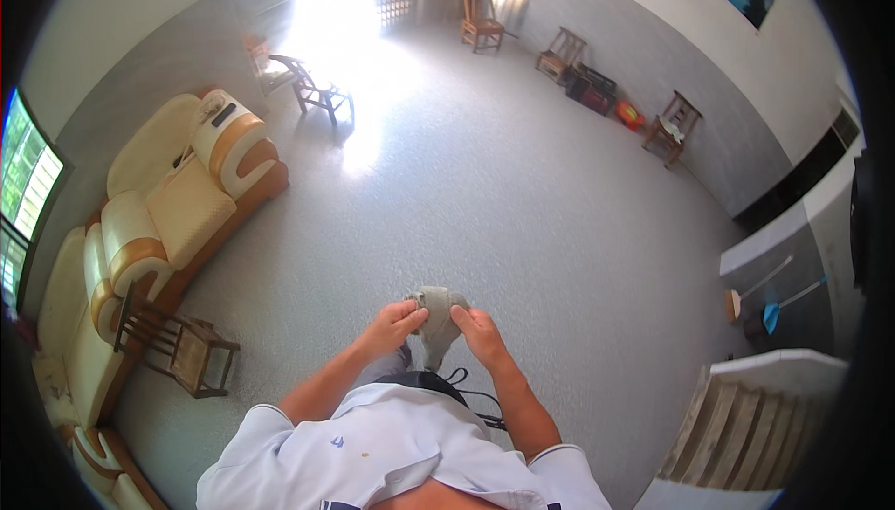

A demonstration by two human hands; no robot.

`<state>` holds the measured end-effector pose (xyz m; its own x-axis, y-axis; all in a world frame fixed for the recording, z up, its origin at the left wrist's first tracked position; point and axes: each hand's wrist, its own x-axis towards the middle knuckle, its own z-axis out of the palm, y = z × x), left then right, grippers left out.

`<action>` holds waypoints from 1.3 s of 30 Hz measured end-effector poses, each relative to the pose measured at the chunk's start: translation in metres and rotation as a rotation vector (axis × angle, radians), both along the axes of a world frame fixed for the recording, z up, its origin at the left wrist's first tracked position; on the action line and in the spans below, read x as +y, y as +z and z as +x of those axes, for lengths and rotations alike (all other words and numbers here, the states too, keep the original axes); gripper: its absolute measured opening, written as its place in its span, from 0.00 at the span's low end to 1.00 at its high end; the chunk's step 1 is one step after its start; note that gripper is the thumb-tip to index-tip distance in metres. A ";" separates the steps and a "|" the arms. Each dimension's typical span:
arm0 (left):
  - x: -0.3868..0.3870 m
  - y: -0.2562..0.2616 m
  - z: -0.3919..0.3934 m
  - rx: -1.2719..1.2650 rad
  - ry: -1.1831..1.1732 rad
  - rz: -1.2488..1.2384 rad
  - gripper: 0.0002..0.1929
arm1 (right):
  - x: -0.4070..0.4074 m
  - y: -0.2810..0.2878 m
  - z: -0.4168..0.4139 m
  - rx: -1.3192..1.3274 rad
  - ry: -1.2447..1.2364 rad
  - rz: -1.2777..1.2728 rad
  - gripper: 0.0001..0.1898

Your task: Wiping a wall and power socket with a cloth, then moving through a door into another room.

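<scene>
A grey-green cloth item is stretched between my two hands in front of my waist, its lower end hanging down. My left hand pinches its left edge between thumb and fingers. On the opposite side, my right hand grips the cloth with the thumb lying on top. The item looks folded over at the top; its exact kind cannot be told. Dark cords dangle beside my right forearm, below the cloth.
A cream sofa runs along the left wall, with a wooden chair before it. Another chair stands near the bright doorway. More chairs line the right wall. A broom leans at right, beyond slatted wooden steps.
</scene>
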<state>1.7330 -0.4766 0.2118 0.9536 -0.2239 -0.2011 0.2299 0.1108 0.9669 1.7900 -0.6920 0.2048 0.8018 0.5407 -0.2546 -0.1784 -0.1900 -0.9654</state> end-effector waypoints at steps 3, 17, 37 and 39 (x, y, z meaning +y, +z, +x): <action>0.017 0.003 0.054 -0.038 0.140 -0.043 0.18 | 0.008 -0.015 0.053 0.139 -0.177 0.234 0.24; 0.084 0.069 0.370 -0.192 0.124 0.305 0.22 | 0.060 0.063 0.309 0.441 -0.316 0.890 0.30; 0.111 0.080 0.724 -0.552 0.289 0.847 0.19 | 0.086 0.067 0.752 0.297 0.095 0.388 0.23; 0.120 0.085 0.766 -0.655 0.425 0.889 0.20 | 0.092 0.067 0.784 0.266 0.041 0.433 0.19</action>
